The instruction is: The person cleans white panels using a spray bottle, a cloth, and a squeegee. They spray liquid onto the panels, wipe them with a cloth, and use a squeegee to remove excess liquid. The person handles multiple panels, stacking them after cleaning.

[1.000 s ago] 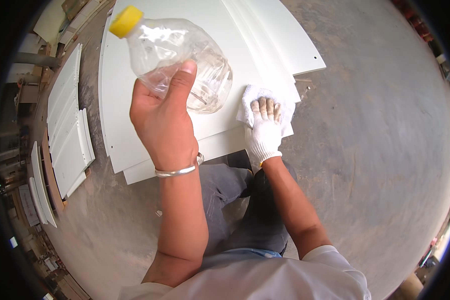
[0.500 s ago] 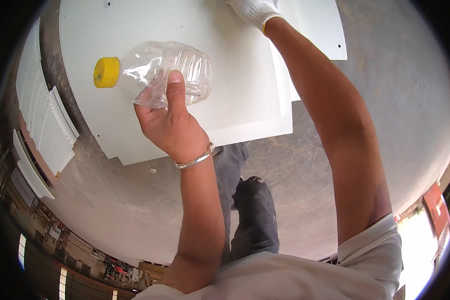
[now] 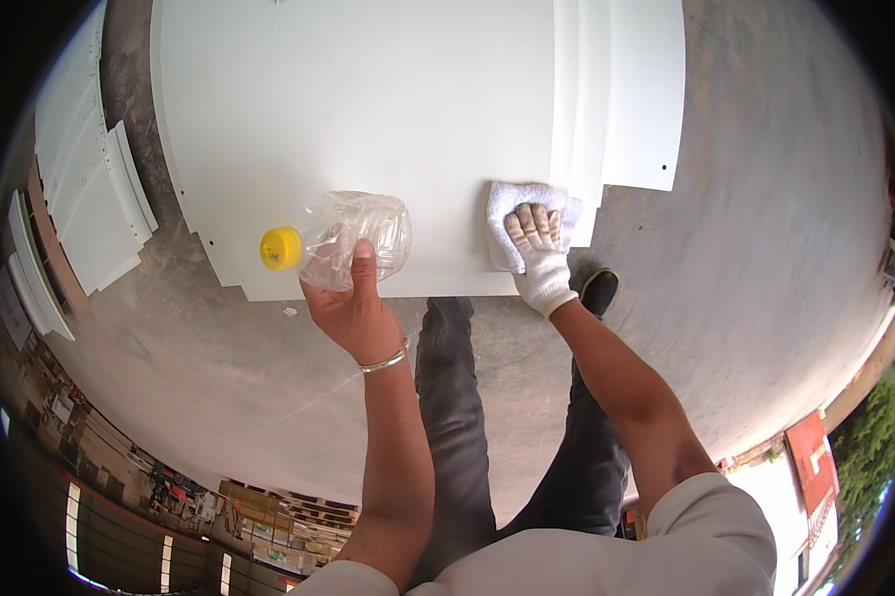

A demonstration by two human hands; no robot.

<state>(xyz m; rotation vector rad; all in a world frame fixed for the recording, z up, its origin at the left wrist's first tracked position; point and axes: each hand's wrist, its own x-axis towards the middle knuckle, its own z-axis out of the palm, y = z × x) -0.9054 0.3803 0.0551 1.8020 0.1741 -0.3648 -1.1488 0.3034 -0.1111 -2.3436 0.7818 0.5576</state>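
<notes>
My left hand point(image 3: 353, 313), bare and with a bracelet at its wrist, is wrapped round a clear plastic bottle point(image 3: 368, 226). The bottle lies sideways over the near part of a white panel point(image 3: 368, 99), its yellow cap point(image 3: 280, 248) pointing left. No liquid can be made out in it. My right hand point(image 3: 539, 248) wears a white knitted glove with soiled fingers. It holds a folded white cloth point(image 3: 502, 214) down on the panel near its front right edge, the fingers lying over the cloth.
More white panels point(image 3: 75, 189) with rows of holes are stacked on the left. Stepped panel edges point(image 3: 641, 99) run along the right side. Below is a grey concrete floor point(image 3: 765, 228), with my shoe point(image 3: 598, 290) close to the panel. Wooden pallets point(image 3: 298, 512) stand behind me.
My right hand has come back from the far part of the panel to its near edge, where the cloth now shows. The bottle in my left hand sits lower in the view.
</notes>
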